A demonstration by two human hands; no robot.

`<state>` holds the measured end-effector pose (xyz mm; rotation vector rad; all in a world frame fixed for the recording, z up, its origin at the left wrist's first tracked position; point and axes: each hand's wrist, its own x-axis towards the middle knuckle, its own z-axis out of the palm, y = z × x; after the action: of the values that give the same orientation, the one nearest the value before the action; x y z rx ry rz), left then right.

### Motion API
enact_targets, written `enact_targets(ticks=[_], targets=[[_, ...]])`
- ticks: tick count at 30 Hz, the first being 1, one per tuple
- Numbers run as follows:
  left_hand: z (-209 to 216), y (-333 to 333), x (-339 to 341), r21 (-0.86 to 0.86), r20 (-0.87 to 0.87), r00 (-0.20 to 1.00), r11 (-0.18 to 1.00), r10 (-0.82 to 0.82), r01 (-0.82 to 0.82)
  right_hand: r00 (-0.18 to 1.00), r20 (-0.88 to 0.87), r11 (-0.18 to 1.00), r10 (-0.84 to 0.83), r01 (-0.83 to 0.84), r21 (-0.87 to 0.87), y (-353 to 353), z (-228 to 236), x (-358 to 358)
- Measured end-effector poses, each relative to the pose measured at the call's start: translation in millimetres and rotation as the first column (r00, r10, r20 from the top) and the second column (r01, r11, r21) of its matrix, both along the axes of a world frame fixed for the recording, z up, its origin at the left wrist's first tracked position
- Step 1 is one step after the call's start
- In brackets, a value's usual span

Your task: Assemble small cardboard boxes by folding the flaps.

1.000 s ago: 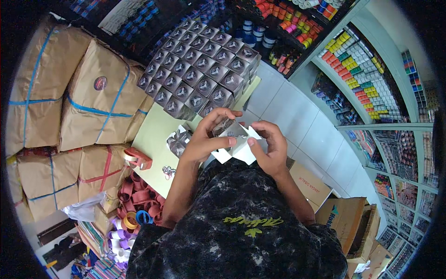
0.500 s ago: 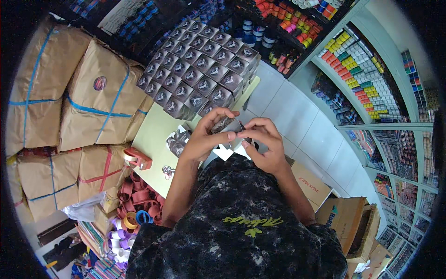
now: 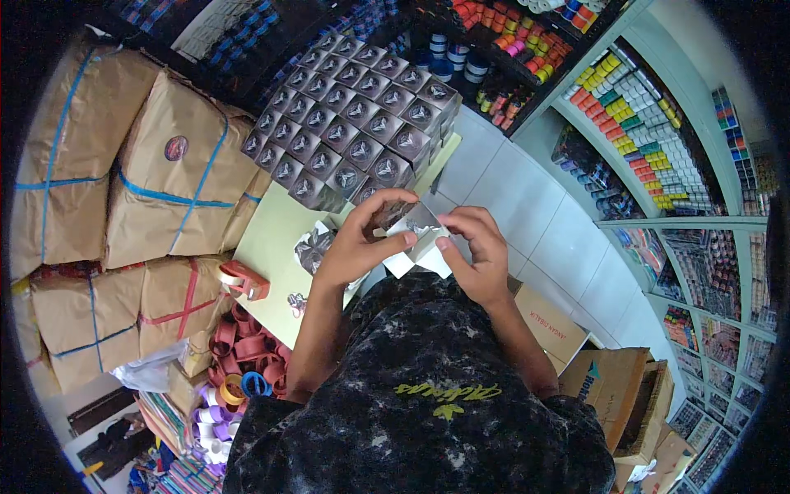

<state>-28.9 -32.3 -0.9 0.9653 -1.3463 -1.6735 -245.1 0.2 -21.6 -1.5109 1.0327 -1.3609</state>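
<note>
Between my two hands, in front of my chest, is a small dark-printed cardboard box (image 3: 421, 221) with white inner flaps turned toward me. My left hand (image 3: 362, 243) grips its left side, thumb on the near face and fingers curled round the back. My right hand (image 3: 477, 251) pinches the right side between thumb and fingers. What the box holds, if anything, I cannot see. Beyond my hands a tall stack of matching dark boxes (image 3: 341, 132) covers the far part of the pale yellow table (image 3: 267, 284). Left of my left wrist lies another grey-and-white folded carton piece (image 3: 313, 249).
A red tape dispenser (image 3: 244, 280) and a small metallic item (image 3: 297, 305) lie on the table. Brown wrapped parcels (image 3: 177, 173) pile up at left, above red tape rings (image 3: 247, 350). Shelves of colourful spools (image 3: 642, 136) line the right; open cartons (image 3: 613, 395) stand below.
The box has turned so its printed face and white flaps show more. My right hand has shifted slightly right, its fingers now at the box's right edge.
</note>
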Motion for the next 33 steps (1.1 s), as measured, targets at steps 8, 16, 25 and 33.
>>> enact_targets(ticks=[8,16,25,33], targets=[[0.8,1.4,-5.1,-0.063,0.056,0.995,0.995,0.082,-0.079,0.983,0.180,0.992,0.032,-0.053,0.115,-3.3,-10.2,-4.8],[-2.4,0.0,-5.7,-0.088,0.065,0.994,0.992,0.092,-0.086,0.994,0.095,0.995,0.060,-0.067,0.069,-7.2,-9.4,-7.0],[0.6,-1.1,-5.0,-0.051,0.078,0.994,0.996,0.082,-0.078,0.960,-0.194,0.975,0.200,-0.216,-0.062,-17.5,10.9,-17.1],[-0.2,-0.7,-7.8,-0.039,0.107,0.991,0.996,0.081,-0.077,0.912,-0.226,0.938,0.343,-0.347,0.024,-22.7,20.2,-26.4]])
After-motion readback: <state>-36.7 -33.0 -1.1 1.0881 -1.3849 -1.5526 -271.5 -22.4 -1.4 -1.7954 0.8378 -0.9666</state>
